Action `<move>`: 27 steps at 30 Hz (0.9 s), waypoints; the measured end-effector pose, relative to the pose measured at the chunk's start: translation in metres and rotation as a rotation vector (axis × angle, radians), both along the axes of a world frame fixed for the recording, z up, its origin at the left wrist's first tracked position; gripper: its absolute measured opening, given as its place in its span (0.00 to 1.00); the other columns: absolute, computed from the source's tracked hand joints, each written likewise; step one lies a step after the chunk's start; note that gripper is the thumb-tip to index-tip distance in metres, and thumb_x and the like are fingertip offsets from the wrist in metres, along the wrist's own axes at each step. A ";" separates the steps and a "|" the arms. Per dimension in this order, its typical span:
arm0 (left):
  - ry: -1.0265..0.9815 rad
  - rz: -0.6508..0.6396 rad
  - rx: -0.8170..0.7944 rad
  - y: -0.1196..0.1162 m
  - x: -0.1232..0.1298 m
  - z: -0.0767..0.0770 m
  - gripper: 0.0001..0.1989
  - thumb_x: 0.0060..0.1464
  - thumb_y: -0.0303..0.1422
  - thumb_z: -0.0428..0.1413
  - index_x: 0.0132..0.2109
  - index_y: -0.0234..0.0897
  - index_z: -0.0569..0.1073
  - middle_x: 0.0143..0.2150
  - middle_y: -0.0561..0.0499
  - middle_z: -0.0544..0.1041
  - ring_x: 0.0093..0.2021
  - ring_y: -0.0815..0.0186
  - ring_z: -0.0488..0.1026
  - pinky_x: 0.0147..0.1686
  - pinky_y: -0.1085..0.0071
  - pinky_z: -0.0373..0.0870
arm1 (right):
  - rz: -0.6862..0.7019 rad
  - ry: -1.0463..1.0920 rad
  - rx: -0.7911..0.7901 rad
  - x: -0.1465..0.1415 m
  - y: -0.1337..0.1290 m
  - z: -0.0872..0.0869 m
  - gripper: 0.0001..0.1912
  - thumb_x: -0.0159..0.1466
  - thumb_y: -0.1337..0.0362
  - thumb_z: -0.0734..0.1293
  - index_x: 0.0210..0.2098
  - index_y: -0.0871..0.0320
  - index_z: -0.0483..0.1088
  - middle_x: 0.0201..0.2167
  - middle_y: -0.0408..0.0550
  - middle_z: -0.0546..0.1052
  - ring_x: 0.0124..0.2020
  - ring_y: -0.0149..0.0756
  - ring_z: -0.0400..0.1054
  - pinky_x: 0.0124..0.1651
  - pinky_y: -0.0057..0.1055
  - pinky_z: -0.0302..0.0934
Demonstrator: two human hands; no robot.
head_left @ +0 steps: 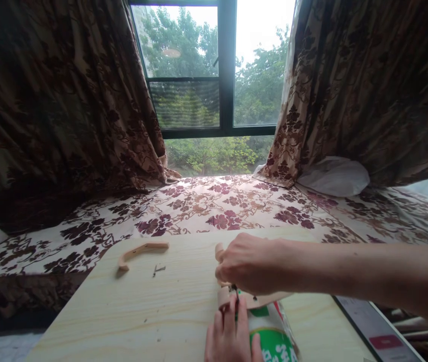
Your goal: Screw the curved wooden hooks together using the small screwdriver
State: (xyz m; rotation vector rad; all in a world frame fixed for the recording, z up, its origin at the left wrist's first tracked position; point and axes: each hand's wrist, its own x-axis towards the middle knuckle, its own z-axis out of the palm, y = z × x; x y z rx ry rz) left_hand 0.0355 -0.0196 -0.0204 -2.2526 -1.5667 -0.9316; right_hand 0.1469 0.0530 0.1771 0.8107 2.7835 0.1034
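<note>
My right hand (253,264) reaches in from the right, its fingers curled into a fist. What it grips is hidden; a small pale wooden end (219,251) shows beside its knuckles, and a thin dark metal bit (234,287) below. Under it, a curved wooden piece (259,300) with dark holes lies over a green and white packet (274,342). From the bottom edge, my left hand (232,329) presses its fingers together against the left end of that wooden piece, beside the thin dark metal. Its thumb rests near the packet.
A bent wooden piece (142,250) and small metal hardware (158,270) lie on the pale wooden tabletop (123,311). A tablet-like screen (375,327) is at the lower right. Beyond the table are a floral cloth (214,203), a white plastic bag (334,176) and curtains (85,90).
</note>
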 end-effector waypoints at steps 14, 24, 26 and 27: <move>0.081 0.000 0.053 -0.001 0.000 -0.007 0.22 0.48 0.31 0.54 0.52 0.39 0.73 0.52 0.50 0.75 0.43 0.60 0.73 0.36 0.67 0.71 | -0.088 -0.055 -0.009 0.010 0.000 0.003 0.06 0.55 0.71 0.64 0.29 0.62 0.74 0.24 0.50 0.76 0.22 0.31 0.64 0.21 0.28 0.45; 0.066 0.001 0.068 -0.001 0.000 -0.010 0.21 0.48 0.31 0.54 0.52 0.40 0.73 0.52 0.50 0.75 0.43 0.60 0.73 0.36 0.67 0.71 | -0.108 -0.032 -0.034 0.008 -0.001 -0.006 0.04 0.55 0.69 0.65 0.28 0.63 0.73 0.23 0.51 0.74 0.22 0.30 0.62 0.23 0.27 0.47; 0.040 0.000 0.048 -0.001 0.001 -0.008 0.22 0.47 0.32 0.55 0.52 0.40 0.73 0.51 0.51 0.75 0.43 0.60 0.73 0.36 0.67 0.71 | -0.070 -0.006 -0.009 0.010 -0.001 -0.005 0.04 0.56 0.70 0.65 0.29 0.62 0.73 0.23 0.49 0.74 0.21 0.29 0.61 0.21 0.27 0.44; 0.033 -0.001 0.036 -0.002 0.001 -0.006 0.22 0.47 0.32 0.55 0.52 0.40 0.73 0.51 0.51 0.75 0.43 0.60 0.73 0.36 0.67 0.71 | -0.053 0.003 0.003 0.011 -0.001 -0.005 0.05 0.57 0.71 0.64 0.28 0.62 0.72 0.23 0.49 0.74 0.20 0.29 0.60 0.21 0.27 0.43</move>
